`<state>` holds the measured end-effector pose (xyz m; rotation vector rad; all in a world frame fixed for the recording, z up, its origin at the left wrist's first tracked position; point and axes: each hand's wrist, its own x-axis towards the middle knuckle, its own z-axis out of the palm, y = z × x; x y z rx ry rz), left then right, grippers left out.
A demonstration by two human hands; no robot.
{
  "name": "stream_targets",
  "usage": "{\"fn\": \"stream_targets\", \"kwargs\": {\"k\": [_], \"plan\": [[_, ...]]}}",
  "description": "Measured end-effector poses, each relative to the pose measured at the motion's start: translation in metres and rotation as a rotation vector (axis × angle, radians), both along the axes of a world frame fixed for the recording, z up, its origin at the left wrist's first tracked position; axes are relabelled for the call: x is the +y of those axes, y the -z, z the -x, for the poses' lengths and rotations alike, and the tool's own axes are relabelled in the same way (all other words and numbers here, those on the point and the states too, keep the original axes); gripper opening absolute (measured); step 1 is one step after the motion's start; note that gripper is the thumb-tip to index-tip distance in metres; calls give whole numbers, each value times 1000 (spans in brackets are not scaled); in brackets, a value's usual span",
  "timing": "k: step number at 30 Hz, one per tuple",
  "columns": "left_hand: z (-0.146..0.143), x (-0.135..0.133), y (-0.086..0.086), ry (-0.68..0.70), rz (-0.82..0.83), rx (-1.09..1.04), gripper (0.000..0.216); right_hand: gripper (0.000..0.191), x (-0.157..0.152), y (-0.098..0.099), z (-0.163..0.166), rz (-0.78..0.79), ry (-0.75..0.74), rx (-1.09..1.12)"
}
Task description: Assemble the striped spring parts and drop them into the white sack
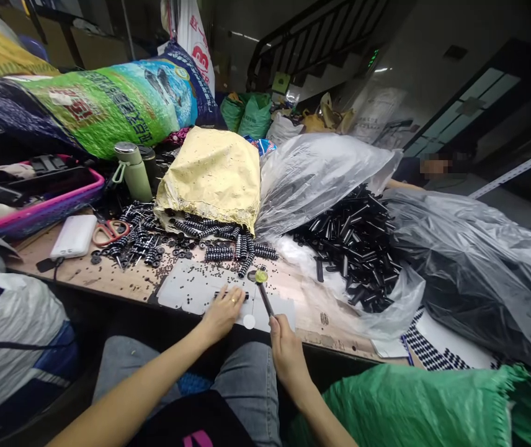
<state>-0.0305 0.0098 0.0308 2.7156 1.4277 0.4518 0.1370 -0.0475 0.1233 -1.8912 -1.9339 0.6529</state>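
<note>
My right hand [288, 351] is closed round the dark handle of a small hammer [265, 299]. Its yellow-green head is raised toward the far side of a grey board [177, 284]. On that board, my left hand [223, 311] has its fingers closed over a short black tube [244, 297], most of it hidden beneath them. A white round disc [249, 321] is at the board's near edge, between my hands. Beyond the board are several black ribbed rollers with pale dots [219, 254], and tiny dark beads are scattered around them.
Black tubes [353, 239] spill from a clear plastic bag [325, 167] at right. A yellow sack [214, 174] stands behind the rollers. Orange-handled scissors [110, 233], a white power bank [74, 236], a green flask [134, 174] and a pink-rimmed basket [37, 205] are at left. Another person sits far right.
</note>
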Motion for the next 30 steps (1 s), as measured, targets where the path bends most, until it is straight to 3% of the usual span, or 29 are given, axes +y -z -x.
{"fn": "stream_targets", "kwargs": {"k": [2, 4, 10, 13, 16, 18, 20, 22, 24, 27, 30], "plan": [[-11, -9, 2, -35, 0, -20, 59, 36, 0, -14, 13, -43, -28, 73], [-16, -15, 5, -44, 10, -40, 71, 36, -1, -15, 27, -73, -64, 103], [-12, -9, 15, 4, 25, -121, 57, 38, -4, 17, 50, 84, -211, -175], [-16, 0, 8, -66, 27, -222, 41, 40, -2, 15, 40, 76, -144, -50], [2, 12, -12, -263, -14, -270, 35, 43, 10, 14, 13, 69, 22, 21], [43, 15, -34, -445, -81, -266, 38, 41, 26, 22, -12, 78, 90, -12], [106, 2, -62, -679, -156, -261, 41, 38, 43, 37, -38, 109, 103, -66], [178, -26, -91, -939, -230, -252, 41, 35, 56, 52, -59, 132, 103, -107], [244, -59, -112, -1317, -341, -170, 39, 34, 61, 61, -75, 128, 98, -153], [316, -94, -116, -1604, -314, -114, 36, 35, 59, 63, -88, 99, 104, -250], [350, -105, -96, -1640, -65, -117, 31, 37, 55, 60, -96, 67, 113, -337]]}}
